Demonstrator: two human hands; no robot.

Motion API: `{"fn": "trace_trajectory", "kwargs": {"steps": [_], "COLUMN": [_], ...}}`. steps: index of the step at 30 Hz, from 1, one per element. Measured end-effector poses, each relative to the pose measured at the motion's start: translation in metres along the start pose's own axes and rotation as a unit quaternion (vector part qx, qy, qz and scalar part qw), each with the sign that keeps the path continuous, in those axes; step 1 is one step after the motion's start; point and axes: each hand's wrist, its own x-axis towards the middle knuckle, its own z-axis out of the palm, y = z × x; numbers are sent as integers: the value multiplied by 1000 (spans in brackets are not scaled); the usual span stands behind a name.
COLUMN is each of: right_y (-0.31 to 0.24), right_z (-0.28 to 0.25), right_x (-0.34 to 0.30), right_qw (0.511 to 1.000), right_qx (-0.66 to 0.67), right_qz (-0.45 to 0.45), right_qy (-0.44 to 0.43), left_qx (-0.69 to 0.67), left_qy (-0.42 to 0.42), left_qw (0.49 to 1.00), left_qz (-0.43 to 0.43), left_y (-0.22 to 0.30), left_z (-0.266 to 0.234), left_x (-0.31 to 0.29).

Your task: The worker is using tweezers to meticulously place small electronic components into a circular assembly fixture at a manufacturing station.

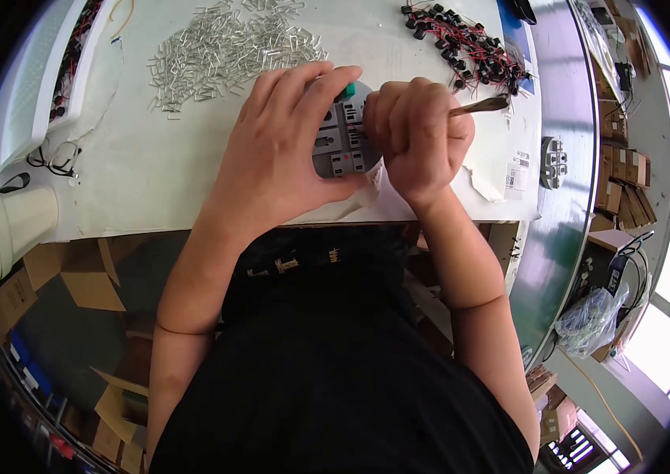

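Note:
On the white-covered table, my left hand [278, 146] is wrapped round a round grey plastic housing [340, 142] with slots, raised blocks and a green part [346, 92] at its far edge. Thumb and fingers grip its near and far sides. Close against its right side, my right hand [422, 130] is closed in a fist. A slim brownish metal tool [479, 106] juts out of that fist to the right; its other end is hidden by my fingers, so its exact kind does not show. Thin dark red wires seem to lie at the housing's middle.
Bent metal pins [232, 51] lie heaped at the far left. Several small black parts with red wires [469, 47] are piled far right. A white bin [43, 87] and eyeglasses [57, 159] are on the left. Another grey housing [554, 163] sits beyond the table's right edge.

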Motion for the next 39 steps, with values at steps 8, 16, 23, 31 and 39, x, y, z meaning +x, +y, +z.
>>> {"fn": "trace_trajectory", "kwargs": {"steps": [8,16,23,31,39], "right_y": [-9,-43,-26,-75,-112], "right_z": [-5,-31,-28,-299,-450], "right_x": [3,4,-11,-13,-111], "right_qw": [971,866,838,693,627], "right_qx": [186,-441,-501,-646,-579], "right_qz": [128,223,209,278,374], "right_qy": [81,-74,-47,161,363], "left_qx": [-4,102,8,-74,-120], "left_qy": [11,-39,86,108,60], "left_qw": [1000,994,996,991,991], "left_qz": [13,-21,-24,-33,-10], "left_y": [-5,12,25,-13,-23], "left_z": [-14,-11,5,-23,-7], "left_x": [12,29,27,-22,-25]}}
